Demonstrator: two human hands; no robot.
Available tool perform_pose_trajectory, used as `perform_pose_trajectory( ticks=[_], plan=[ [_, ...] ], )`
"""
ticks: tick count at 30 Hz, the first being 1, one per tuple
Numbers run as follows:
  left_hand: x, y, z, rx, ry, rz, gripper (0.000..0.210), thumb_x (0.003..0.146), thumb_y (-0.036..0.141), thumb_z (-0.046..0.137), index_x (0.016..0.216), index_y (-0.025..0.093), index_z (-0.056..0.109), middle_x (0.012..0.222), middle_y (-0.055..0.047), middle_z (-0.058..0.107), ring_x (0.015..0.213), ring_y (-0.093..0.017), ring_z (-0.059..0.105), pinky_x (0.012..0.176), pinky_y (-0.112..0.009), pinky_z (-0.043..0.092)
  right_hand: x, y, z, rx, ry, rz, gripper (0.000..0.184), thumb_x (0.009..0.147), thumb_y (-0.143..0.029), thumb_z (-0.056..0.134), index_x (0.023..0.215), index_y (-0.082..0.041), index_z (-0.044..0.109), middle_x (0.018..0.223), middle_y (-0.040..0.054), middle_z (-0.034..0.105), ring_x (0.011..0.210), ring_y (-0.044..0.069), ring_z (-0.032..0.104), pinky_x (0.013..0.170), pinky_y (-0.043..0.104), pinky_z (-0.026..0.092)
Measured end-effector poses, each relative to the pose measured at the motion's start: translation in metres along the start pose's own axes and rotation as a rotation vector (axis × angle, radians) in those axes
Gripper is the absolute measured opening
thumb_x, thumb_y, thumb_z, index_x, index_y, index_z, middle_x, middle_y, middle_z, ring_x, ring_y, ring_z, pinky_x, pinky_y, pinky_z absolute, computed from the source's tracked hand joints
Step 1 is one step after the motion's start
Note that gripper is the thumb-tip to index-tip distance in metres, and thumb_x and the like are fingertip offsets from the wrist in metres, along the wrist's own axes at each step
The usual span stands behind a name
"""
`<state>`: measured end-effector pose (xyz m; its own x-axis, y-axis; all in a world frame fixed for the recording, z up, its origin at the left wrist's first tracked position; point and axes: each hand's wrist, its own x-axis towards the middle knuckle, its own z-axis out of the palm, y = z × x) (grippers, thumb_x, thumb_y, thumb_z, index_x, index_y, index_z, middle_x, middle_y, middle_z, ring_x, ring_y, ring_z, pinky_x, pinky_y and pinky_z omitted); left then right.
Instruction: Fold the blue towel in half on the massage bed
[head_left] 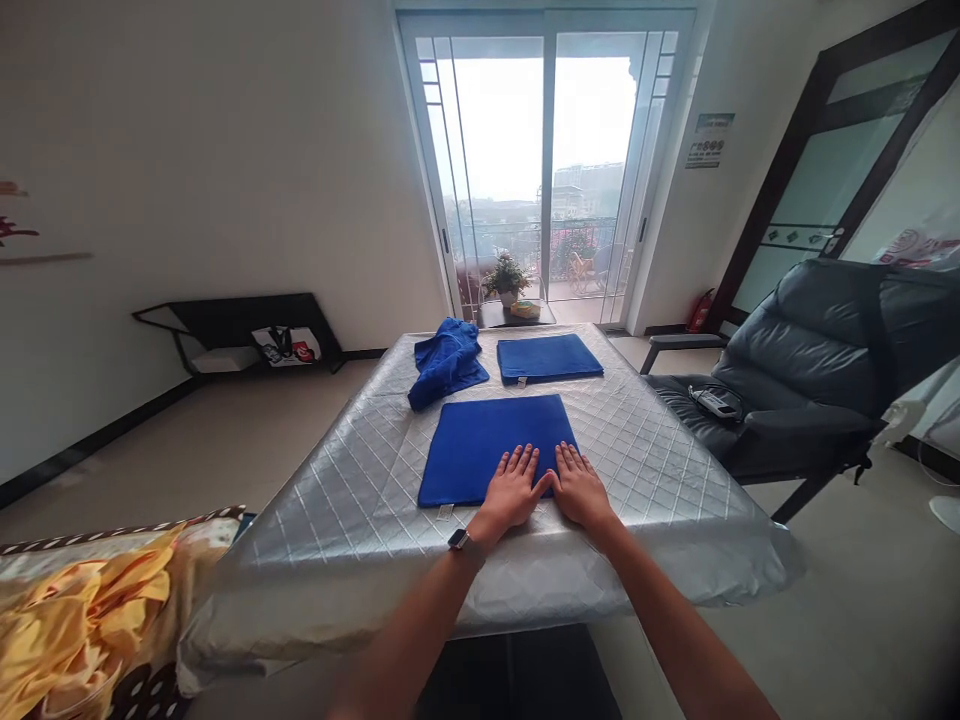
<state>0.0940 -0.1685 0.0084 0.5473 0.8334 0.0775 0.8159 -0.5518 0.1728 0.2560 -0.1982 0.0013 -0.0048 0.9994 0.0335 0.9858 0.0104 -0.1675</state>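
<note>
You could pass over the silver tablecloth (337,500) at lower left and right of centre; mid-frame, a crumpled blue cloth (450,365) and far flat blue cloth (551,358) obstruct you.

From afar I see deep blue on the near cloth (487,440), far cloth (550,356) and crumpled cloth (448,362); the desk cover (352,480) is silver, diamond-patterned (the armchair (802,335) looks charcoal).

A blue cloth (491,430), roughly rectangular, lies flat near the close edge of the silver quilted surface (360,490). A pale tag (445,513) pokes out at its near-left corner.
</note>
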Motion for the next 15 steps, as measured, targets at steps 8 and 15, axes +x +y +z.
perform_pose_trajectory(
  ticks=[8,15],
  plan=[
    [-0.064,-0.096,-0.014,0.147,-0.02,-0.383,0.085,0.099,0.067,0.01,0.161,0.01,0.02,0.168,-0.012,0.012,0.156,-0.029,0.009,0.126,-0.049,0.009,0.0,-0.002,-0.002,0.022,-0.005,0.029,0.066,0.105,-0.045,0.019,0.161,-0.009,0.022,0.168,0.0086,0.015,0.155,0.021,0.013,0.125,0.04,0.011],
    [-0.08,-0.106,-0.012,0.126,0.035,-0.411,0.094,0.095,0.075,0.013,0.16,0.008,0.021,0.168,-0.015,0.012,0.155,-0.031,0.01,0.126,-0.047,0.014,0.0,-0.003,-0.003,-0.021,-0.017,0.049,0.066,0.105,-0.045,0.021,0.161,-0.012,0.022,0.168,0.0081,0.014,0.155,0.022,0.012,0.125,0.042,0.01]
  ],
)
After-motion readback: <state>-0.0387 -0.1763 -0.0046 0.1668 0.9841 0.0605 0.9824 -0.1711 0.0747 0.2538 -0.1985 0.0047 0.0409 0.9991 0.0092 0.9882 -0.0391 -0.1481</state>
